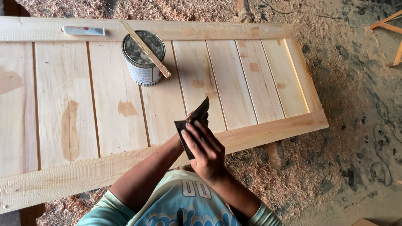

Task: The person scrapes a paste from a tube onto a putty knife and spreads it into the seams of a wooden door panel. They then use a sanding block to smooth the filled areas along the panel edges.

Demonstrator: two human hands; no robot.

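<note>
I see my right hand on top, its fingers curled over a dark sheet of sandpaper, so that grip is pinching the sheet. My left hand is mostly hidden under the right one and behind the paper; only a thumb tip shows at the sheet's edge, and it seems pressed to the paper, though I cannot tell the rest of that grip. The sandpaper stands folded, one corner pointing up and away from my fingers, just above the near rail of a pale wooden panel door lying flat. Beyond the hands and a little to their left stands a round tin can on the door, with a flat wooden stick laid across its top. Farther off, on the far rail, lies a small white tube. Sawdust covers the floor right of the hands
</note>
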